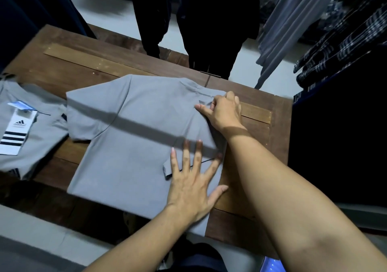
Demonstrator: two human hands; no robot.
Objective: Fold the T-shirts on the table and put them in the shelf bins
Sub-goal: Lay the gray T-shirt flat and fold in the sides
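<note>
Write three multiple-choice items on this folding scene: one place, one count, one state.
1. The tagged T-shirt lies where from the T-shirt under the hands? A left B right C on top
2. Grey T-shirts on the table? A one B two C four
3. The left hand is: A fisted B flat, fingers spread C holding a hanger
Key: 1 A, it lies at the table's left edge; 2 B, only two show; 3 B, its palm presses the cloth.

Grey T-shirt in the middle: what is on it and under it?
On the grey T-shirt the left hand presses flat on a folded-in sleeve; the right hand pinches the far edge. The wooden table shows around it; directly beneath is hidden.
</note>
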